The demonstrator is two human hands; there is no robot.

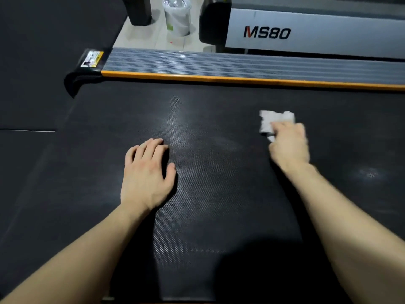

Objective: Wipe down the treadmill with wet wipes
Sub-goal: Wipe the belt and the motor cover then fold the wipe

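Note:
The black textured treadmill belt (214,119) fills most of the head view. My right hand (290,145) presses a crumpled white wet wipe (274,120) onto the belt at the right; the hand is slightly blurred. My left hand (146,174) lies flat on the belt at centre left, palm down, fingers together, holding nothing. A grey ribbed side rail with an orange edge (241,64) runs along the belt's far side.
A white tub of wipes (177,16) stands on the pale floor beyond the rail. A second treadmill marked MS80 (306,31) sits at the upper right. Black floor mats (32,62) lie to the left.

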